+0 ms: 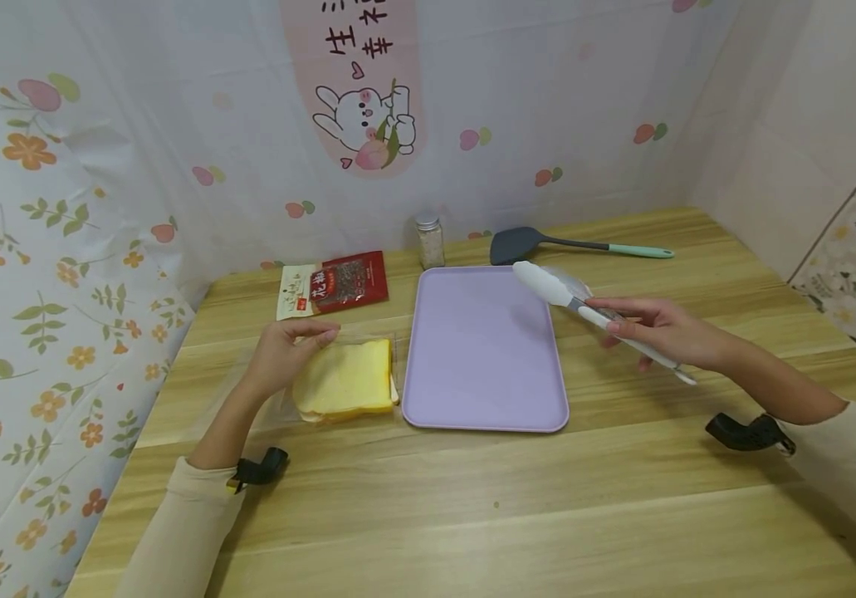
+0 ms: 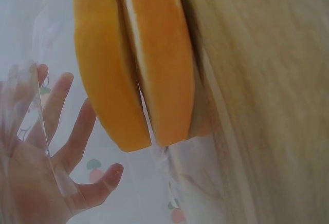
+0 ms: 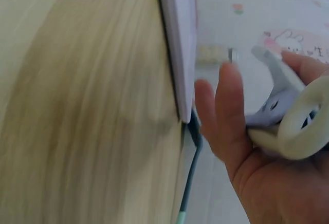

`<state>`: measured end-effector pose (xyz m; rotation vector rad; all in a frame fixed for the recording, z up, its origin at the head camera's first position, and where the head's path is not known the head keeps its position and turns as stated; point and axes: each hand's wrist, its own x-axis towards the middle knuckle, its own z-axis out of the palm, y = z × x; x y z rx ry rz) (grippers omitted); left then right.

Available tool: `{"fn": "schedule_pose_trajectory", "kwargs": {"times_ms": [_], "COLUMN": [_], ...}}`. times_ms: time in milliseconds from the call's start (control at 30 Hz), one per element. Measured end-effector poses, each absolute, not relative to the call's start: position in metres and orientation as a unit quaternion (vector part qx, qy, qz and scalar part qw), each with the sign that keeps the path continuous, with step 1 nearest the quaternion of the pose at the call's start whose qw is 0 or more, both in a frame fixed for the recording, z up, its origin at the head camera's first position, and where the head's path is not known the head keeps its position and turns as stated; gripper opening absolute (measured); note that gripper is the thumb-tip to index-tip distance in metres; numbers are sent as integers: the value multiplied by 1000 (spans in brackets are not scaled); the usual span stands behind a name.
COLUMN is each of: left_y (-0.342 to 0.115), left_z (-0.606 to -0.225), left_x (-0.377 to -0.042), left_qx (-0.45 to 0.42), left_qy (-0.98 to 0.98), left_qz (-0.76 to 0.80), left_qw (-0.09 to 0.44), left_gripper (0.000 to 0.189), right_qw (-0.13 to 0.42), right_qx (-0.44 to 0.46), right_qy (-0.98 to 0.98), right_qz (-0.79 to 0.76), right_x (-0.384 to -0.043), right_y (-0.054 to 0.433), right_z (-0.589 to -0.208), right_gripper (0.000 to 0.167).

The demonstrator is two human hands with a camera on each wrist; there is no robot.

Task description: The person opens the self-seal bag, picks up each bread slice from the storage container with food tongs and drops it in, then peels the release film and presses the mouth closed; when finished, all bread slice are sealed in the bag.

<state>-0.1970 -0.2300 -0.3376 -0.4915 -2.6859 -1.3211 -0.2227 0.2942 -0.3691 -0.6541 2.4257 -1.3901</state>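
Yellow-crusted bread slices point(image 1: 345, 378) lie in a clear plastic bag point(image 1: 266, 399) left of the lilac tray point(image 1: 483, 349). My left hand point(image 1: 286, 357) is at the bag's far side, over the bread's back left corner. In the left wrist view its fingers point(image 2: 77, 136) are extended and spread, thumb apart, with clear film across the palm; two thick orange crust edges point(image 2: 159, 64) show beside it. My right hand point(image 1: 655, 332) holds white-and-grey tongs point(image 1: 592, 316) by the handles, their heads pointing left over the tray's back right corner.
Behind the bread lies a red and cream spice packet point(image 1: 334, 285). A glass shaker jar point(image 1: 430, 241) stands at the back by the curtain. A dark spatula point(image 1: 569, 242) with a mint handle lies behind the tray. Patterned curtains point(image 1: 547, 100) enclose the wooden table point(image 1: 472, 507).
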Motion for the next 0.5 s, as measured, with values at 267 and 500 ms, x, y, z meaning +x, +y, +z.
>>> {"fn": "schedule_pose_trajectory", "kwargs": {"times_ms": [267, 500], "left_y": [-242, -247], "left_z": [-360, -370], "left_x": [-217, -220], "left_qx": [-156, -161], "left_qy": [-886, -880], "left_qz": [-432, -444], "left_qw": [52, 51], "left_gripper": [21, 21], "right_qw": [79, 72], "right_qx": [-212, -184], "right_qy": [865, 880], "right_qz": [-448, -433], "right_x": [-223, -225], "right_y": [305, 313], "right_z": [-380, -385], "right_gripper": [56, 64]}}
